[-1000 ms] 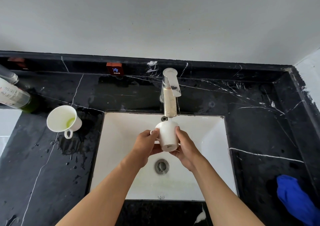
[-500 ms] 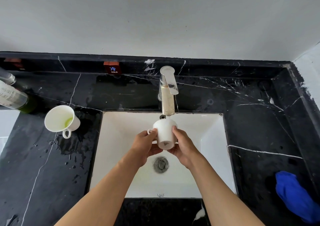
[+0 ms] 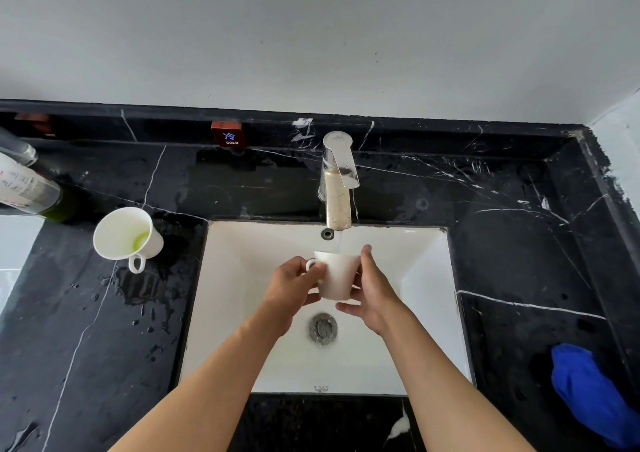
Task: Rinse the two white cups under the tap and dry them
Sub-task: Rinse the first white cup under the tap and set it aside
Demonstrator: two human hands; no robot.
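Over the white sink basin (image 3: 426, 278) I hold a white cup (image 3: 337, 275) upright under the tap (image 3: 338, 188). Water runs from the spout into the cup's mouth. My left hand (image 3: 292, 287) grips the cup by its handle side, and my right hand (image 3: 372, 289) cups its right wall and base with curled fingers. A second white cup (image 3: 126, 235) stands on the black counter to the left of the sink, with a little green liquid inside and its handle toward me.
The black marble counter (image 3: 86, 330) is wet with droplets left of the sink. A crumpled blue cloth (image 3: 588, 392) lies at the right front. Bottles (image 3: 24, 188) lean at the far left. A drain (image 3: 322, 327) sits mid-basin. A "COLD" tag (image 3: 228, 135) is on the backsplash.
The cup was mouth down under the spout; both hands have turned it upright, and water now falls into it.
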